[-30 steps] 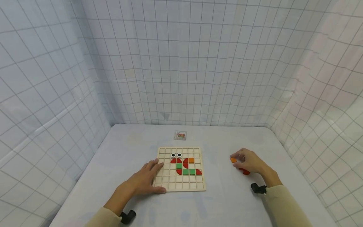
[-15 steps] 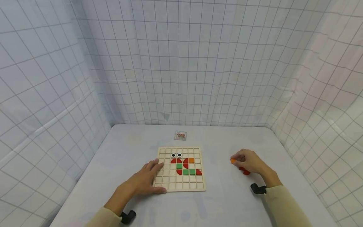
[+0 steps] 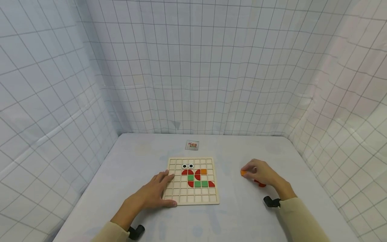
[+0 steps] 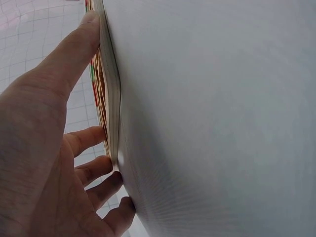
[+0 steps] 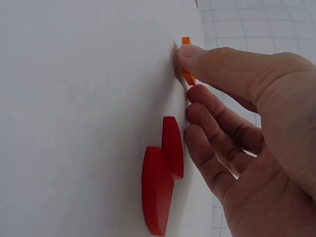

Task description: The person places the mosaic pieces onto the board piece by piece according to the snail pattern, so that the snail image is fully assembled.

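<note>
My right hand pinches an orange tile between thumb and fingers; the right wrist view has the tile on edge, just off the table. Two red curved-edge pieces lie under and beside that hand, one touching the other. On the left, my left hand rests on a wooden grid board, thumb at the front edge and fingers spread along the left side. The board bears two eye pieces, red quarter-round pieces, green squares and an orange square.
A small picture card with a coloured animal on a grid lies behind the board. White table lies between board and right hand. Grid-lined white curtains enclose the back and both sides.
My right hand moves slightly left, towards the board, with the orange tile pinched in it. The left hand and the board stay in place.
</note>
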A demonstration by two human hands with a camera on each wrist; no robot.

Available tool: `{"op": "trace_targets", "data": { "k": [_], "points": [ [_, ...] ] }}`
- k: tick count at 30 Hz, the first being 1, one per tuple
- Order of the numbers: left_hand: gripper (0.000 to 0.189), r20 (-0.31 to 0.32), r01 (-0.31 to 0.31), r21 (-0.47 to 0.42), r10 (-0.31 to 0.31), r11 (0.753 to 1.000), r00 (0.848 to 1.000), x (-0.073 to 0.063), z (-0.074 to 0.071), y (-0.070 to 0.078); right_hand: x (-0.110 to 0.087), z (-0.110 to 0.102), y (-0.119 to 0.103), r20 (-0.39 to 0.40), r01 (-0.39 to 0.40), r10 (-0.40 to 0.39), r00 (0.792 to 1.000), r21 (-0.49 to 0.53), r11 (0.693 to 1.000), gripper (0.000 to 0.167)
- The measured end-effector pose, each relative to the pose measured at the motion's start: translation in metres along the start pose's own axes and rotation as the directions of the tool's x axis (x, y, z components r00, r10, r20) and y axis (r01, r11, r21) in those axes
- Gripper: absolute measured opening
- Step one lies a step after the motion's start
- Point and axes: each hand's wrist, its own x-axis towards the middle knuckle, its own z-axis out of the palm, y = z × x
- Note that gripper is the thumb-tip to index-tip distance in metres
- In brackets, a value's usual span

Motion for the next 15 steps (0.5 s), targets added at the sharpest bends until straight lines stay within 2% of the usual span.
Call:
{"op": "trace_targets", "data": {
  "k": [10,15],
  "points": [
    [0.121,-0.002,0.014,-0.005,-0.014,1.000,1.000,0.000,0.001,0.000,0.021,0.016,-0.019,0.015,0.102,-0.102,0.995,-0.024,0.995,0.023],
    [0.121,-0.002,0.016,-0.003,-0.016,1.000,1.000,0.000,0.001,0.001,0.030,0.022,-0.039,0.013,0.143,-0.143,0.990,-0.003,0.990,0.022]
  ]
}}
